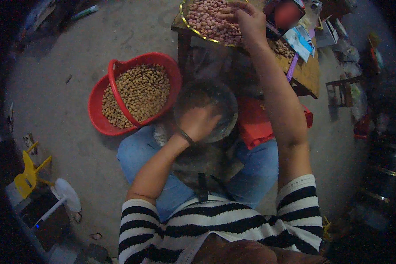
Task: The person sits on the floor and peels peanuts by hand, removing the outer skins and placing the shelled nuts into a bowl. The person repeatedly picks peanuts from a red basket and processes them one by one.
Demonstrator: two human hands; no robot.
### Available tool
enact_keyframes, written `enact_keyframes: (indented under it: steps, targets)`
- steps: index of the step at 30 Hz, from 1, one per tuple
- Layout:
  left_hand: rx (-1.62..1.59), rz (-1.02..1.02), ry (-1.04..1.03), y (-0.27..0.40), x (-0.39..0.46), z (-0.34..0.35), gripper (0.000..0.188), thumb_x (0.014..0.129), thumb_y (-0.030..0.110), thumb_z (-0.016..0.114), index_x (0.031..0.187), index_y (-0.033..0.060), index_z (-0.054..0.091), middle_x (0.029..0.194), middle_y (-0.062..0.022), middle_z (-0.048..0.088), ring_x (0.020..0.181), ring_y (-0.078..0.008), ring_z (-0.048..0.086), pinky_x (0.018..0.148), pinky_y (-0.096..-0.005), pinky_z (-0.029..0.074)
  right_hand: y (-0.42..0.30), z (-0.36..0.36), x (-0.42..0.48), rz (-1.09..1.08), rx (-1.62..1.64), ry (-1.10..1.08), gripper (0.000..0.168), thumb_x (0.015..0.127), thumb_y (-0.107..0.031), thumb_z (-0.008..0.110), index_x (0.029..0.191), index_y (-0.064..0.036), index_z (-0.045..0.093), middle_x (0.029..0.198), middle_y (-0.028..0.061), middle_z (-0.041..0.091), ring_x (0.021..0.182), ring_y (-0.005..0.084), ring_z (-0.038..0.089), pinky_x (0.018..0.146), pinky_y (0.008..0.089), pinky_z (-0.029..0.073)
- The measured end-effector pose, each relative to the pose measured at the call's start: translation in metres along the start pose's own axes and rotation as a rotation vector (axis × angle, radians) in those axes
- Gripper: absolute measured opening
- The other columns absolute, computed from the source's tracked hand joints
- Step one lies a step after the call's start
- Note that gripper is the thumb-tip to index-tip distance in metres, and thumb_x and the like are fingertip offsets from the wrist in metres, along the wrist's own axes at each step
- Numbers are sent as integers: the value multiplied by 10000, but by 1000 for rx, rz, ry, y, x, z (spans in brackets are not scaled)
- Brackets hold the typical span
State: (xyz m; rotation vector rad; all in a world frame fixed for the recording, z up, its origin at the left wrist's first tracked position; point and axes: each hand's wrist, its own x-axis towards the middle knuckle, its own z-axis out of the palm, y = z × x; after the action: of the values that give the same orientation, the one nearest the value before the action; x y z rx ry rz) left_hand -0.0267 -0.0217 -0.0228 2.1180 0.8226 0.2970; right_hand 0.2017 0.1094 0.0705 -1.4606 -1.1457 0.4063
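My left hand [200,122], with a dark bangle at its wrist, reaches down into a round bowl [232,123] between my knees. Its fingertips are blurred, and what they touch in the dark bowl cannot be made out. My right hand [250,20] is stretched forward over a gold-rimmed tray [202,34] of pinkish shelled peanuts [207,18]. Its fingers are apart just over the kernels, with nothing plainly held. Left of the bowl, a red plastic basket [98,118] with an arched handle holds unshelled peanuts [144,89].
The tray stands on a wooden table [312,77] with loose peanuts [283,50], a blue-and-white packet [300,43] and a purple strip [292,67]. A red bag [255,127] lies right of the bowl. A yellow plastic object [27,175] and a white disc-shaped object [67,195] are at lower left.
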Motion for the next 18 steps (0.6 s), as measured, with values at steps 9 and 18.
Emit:
enact_keyframes:
  steps: [9,18]
  targets:
    - [-14,23,-24,5,2,-3,342,836,388,563,983,81,598,685,-171,613,681,-365,603,611,-471,465,-27,5,7,154,-428,51,285,719,-96,553,976,-84,676,880,120,677,805,233,664,715,363,529]
    - [-3,20,-3,7,1,-1,364,834,396,565,970,61,608,705,-186,614,705,-361,608,630,-470,466,1,10,8,-220,-476,-16,261,745,-86,563,987,-56,655,857,138,670,799,285,651,732,385,512]
